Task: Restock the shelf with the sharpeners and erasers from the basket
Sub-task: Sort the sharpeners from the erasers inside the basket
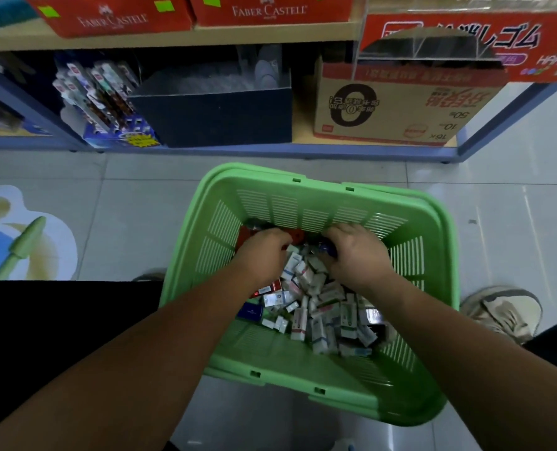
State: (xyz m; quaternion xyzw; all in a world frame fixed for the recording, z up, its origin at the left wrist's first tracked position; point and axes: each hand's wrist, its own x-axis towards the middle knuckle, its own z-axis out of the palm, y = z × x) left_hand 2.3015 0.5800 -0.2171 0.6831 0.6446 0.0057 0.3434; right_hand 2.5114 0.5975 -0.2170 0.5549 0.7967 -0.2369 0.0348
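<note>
One green basket (306, 203) stands on the floor (140, 206) near the shelf (238, 148). It holds a heap of small boxed erasers (316, 307), too jumbled to count. My left hand (264, 252) and right hand (355, 252) dig into its far end. The fingers are curled under and hidden, so I cannot tell whether either grips anything.

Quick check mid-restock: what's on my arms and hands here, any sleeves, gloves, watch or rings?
Nothing worn shows. The left hand and right hand are ungloved, with no ring visible. The left forearm and right forearm are bare to the frame's lower edge: no sleeve, watch or wristband.
</note>
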